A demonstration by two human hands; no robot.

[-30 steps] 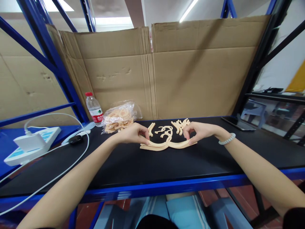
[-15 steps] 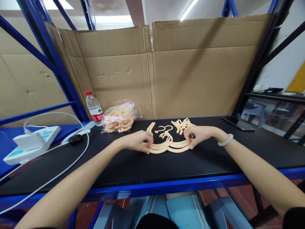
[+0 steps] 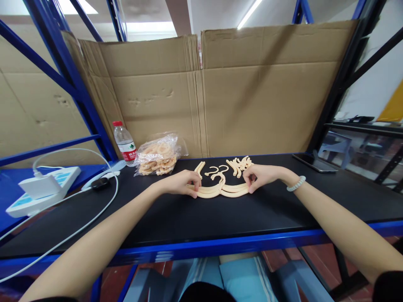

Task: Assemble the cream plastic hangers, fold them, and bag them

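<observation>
Black tabletop (image 3: 201,222), lower half of frame. Beige hangers (image 3: 233,194), stacked upon it at center; bars and hooks bunched closer than a moment earlier, bars slightly higher in frame. Clear bag (image 3: 159,157) of beige pieces, left of center. Right hand (image 3: 264,174), fingers closed on the stack's right end; left hand (image 3: 182,182), pinching its left end.

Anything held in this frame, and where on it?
Yes: the cream hangers, pinched near their outer arm ends, one side by the left hand, the other by the right hand; exactly how many is unclear.
</observation>
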